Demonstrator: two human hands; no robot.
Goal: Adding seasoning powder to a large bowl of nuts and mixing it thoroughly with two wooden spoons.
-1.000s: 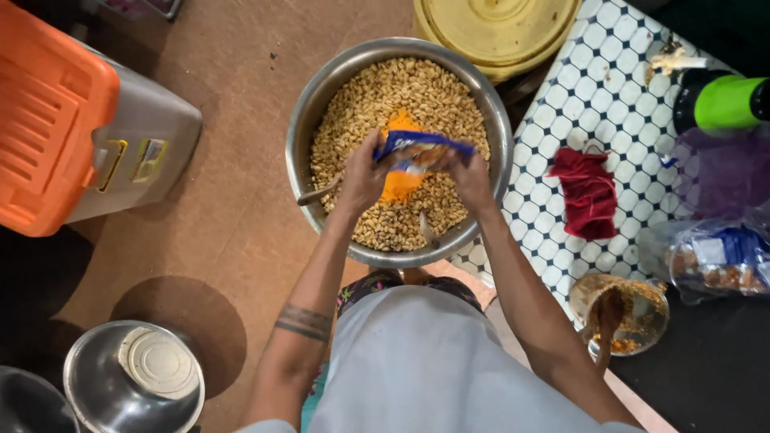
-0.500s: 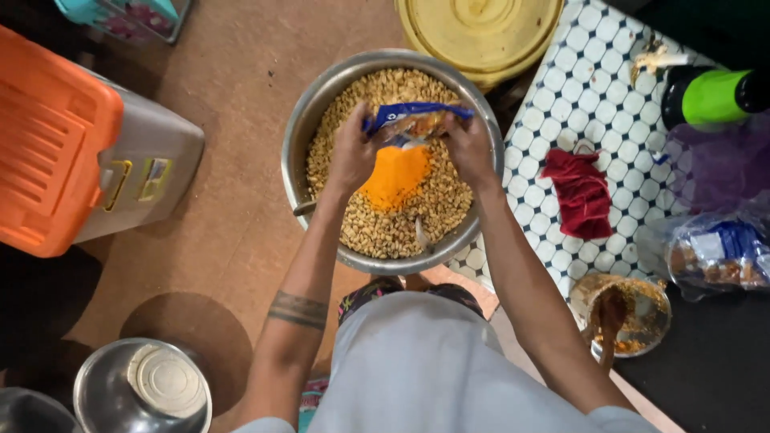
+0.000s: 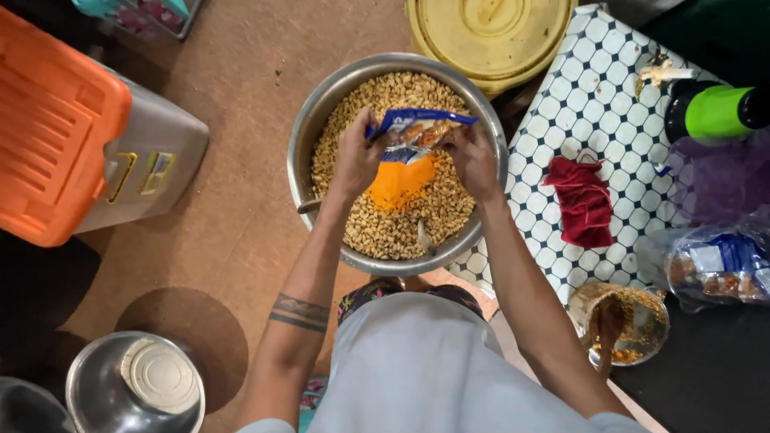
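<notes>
A large steel bowl (image 3: 314, 112) full of pale fried snack pieces (image 3: 437, 212) sits on the brown floor in front of me. Over its middle I hold a small blue and orange packet (image 3: 421, 128), tipped mouth down. My left hand (image 3: 357, 156) grips its left edge and my right hand (image 3: 473, 160) grips its right edge. Under the packet lies a heap of orange powder (image 3: 399, 183) on top of the snack pieces. A metal spoon handle (image 3: 309, 206) sticks out at the bowl's left rim.
An orange-lidded grey box (image 3: 80, 136) stands at the left. A yellow lid (image 3: 489, 32) lies behind the bowl. On the patterned cloth (image 3: 593, 96) at the right lie a red rag (image 3: 581, 200), a green-capped bottle (image 3: 714, 112), plastic bags and a small bowl (image 3: 622, 325). A steel pot (image 3: 132, 385) is at lower left.
The packet has been tilted further over the bowl and the orange powder heap beneath it has grown. Both hands stay on the packet.
</notes>
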